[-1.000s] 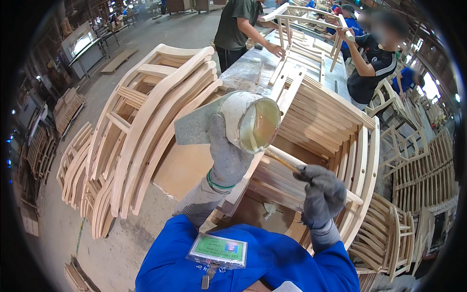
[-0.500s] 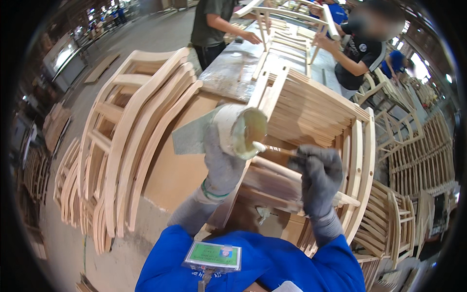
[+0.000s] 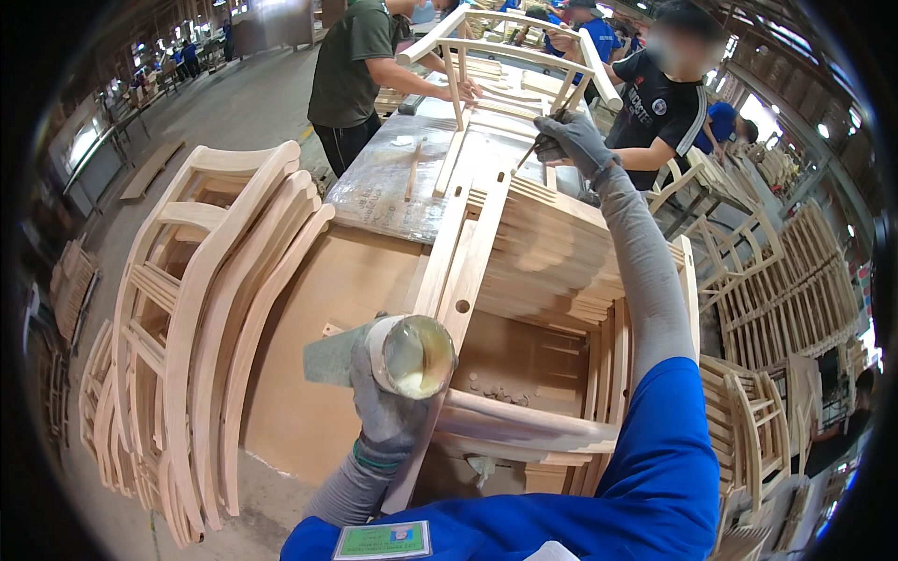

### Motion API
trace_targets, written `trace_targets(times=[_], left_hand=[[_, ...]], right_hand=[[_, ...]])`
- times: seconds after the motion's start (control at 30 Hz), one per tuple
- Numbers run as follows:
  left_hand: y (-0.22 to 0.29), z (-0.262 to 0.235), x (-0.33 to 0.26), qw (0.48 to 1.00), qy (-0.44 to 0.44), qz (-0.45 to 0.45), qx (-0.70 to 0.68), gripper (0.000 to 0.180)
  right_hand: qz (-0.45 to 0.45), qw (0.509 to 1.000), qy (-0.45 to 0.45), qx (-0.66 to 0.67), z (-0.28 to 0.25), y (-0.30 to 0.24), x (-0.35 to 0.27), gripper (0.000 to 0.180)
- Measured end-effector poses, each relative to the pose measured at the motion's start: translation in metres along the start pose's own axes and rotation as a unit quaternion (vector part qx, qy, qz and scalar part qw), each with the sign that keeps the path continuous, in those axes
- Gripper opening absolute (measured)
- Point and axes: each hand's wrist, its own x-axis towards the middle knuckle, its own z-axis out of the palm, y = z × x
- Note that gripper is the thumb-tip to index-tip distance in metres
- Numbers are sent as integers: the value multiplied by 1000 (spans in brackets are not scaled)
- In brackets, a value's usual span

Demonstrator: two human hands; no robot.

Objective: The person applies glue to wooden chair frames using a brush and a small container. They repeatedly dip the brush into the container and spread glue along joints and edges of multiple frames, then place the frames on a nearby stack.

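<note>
My left hand (image 3: 382, 411), in a grey glove, is closed round a small pot (image 3: 409, 357) with pale, glue-like liquid inside. A grey-green flat-sided piece (image 3: 327, 356) sticks out beside the pot; I cannot tell what it is. My right hand (image 3: 578, 145), also gloved, is stretched far forward and pinches a thin brush (image 3: 529, 153). The brush points down near the far end of a pale wooden rail (image 3: 477, 257) that has holes in it. Its tip is too small to tell whether it touches the wood.
Curved wooden chair frames (image 3: 201, 309) are stacked at left. More wooden parts (image 3: 552, 248) fill the stack under my right arm. Beyond it, two people work at a plastic-covered table (image 3: 379, 192) with a wooden frame (image 3: 505, 19) on it. Brown board (image 3: 318, 327) lies left of the rail.
My right hand has moved from beside the pot to the rail's far end, taking the brush out of the pot. My left hand has come lower and nearer with the pot.
</note>
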Motion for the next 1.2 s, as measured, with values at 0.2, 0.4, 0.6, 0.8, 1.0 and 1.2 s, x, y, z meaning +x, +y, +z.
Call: trace_targets(times=[0.2, 0.4, 0.6, 0.8, 1.0, 1.2], left_hand=[[-5, -10, 4, 981, 33, 57, 181, 55], [-5, -10, 4, 969, 59, 57, 235, 57], [-12, -15, 3, 986, 61, 26, 154, 59], [-7, -11, 3, 994, 20, 12, 108, 60], [-5, -6, 4, 993, 29, 17, 114, 61], [-4, -5, 4, 999, -1, -29, 12, 60]], right_hand=[[32, 998, -35, -52, 11, 19, 32, 29], [39, 998, -33, -21, 12, 32, 40, 30], [32, 999, 12, -26, 10, 28, 42, 29], [34, 997, 2, -71, 37, 24, 36, 29], [-22, 984, -16, -176, 49, 12, 26, 27], [-67, 986, -52, -144, 40, 20, 27, 21]])
